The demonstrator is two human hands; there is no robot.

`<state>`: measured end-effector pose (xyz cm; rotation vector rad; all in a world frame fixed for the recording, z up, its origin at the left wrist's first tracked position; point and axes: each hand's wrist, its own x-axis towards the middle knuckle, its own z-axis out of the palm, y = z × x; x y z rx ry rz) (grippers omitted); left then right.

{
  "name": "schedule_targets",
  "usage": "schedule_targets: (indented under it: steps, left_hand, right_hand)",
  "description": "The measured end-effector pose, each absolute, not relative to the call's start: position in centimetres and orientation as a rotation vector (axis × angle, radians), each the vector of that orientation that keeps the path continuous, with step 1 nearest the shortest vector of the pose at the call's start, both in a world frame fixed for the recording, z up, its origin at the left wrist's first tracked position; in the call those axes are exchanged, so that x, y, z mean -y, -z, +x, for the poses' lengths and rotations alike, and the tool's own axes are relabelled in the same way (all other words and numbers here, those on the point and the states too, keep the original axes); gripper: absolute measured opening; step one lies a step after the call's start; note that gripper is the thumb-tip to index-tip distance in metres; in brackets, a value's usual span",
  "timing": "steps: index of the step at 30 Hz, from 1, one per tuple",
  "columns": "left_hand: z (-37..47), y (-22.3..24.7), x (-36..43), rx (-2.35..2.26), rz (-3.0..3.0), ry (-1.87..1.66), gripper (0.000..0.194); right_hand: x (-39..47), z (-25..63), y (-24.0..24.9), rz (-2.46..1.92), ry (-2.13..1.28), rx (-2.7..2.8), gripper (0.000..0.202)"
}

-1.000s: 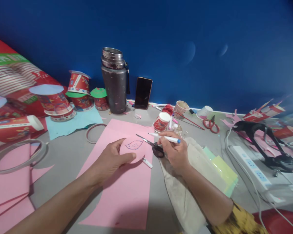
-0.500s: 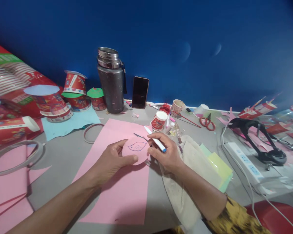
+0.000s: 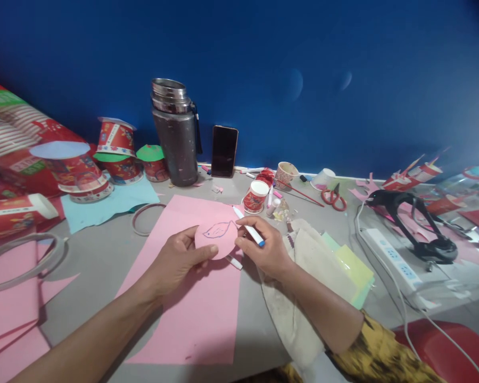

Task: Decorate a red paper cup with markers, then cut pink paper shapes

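Observation:
A round pink paper disc (image 3: 219, 246) with a blue outline drawing like a fish or leaf is held over a large pink sheet (image 3: 201, 314). My left hand (image 3: 183, 252) pinches the disc from its left side, thumb on top. At its right edge, my right hand (image 3: 265, 247) touches the disc with its fingertips and holds a white marker (image 3: 248, 224) with a blue end. Another white marker (image 3: 234, 262) shows just below the disc. Past my hands stands a red patterned paper cup (image 3: 256, 197).
Behind are a steel flask (image 3: 178, 138) and an upright phone (image 3: 224, 151). Decorated cups (image 3: 120, 167) stand left. Red scissors (image 3: 333, 198), a cloth (image 3: 303, 287), a power strip (image 3: 391, 258) and a black headset-like frame (image 3: 439, 247) lie right.
The disc has tilted and its drawing sits a little higher and slants more. More of the marker beneath it shows. The whole view has shifted slightly.

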<state>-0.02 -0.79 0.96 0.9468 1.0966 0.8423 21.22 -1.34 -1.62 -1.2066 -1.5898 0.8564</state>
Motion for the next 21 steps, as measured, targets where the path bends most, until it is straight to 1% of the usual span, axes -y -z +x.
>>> schedule_targets:
  steps: [5,9,12,15,21]
  left_hand:
    - [-0.5,-0.1,0.3,-1.115,0.907,-0.913,0.036]
    - [-0.7,0.2,-0.2,-1.166,0.831,-1.034,0.041]
    - [-0.8,0.2,-0.4,-1.132,0.793,-1.091,0.043]
    - [-0.8,0.4,-0.2,-1.106,0.793,-1.077,0.041]
    - [-1.1,1.2,-0.2,-1.086,0.838,-1.030,0.035]
  right_hand:
    - [0.8,21.9,2.7,-1.285,-0.524,1.937,0.035]
    - [0.6,22.3,3.0,-1.314,-0.388,2.108,0.039]
    - [0.6,22.3,3.1,-1.355,-0.331,2.217,0.031]
    - [0.6,22.3,3.2,-1.391,-0.284,2.308,0.021]
    - [0.7,22.2,3.3,-1.371,-0.219,2.347,0.013]
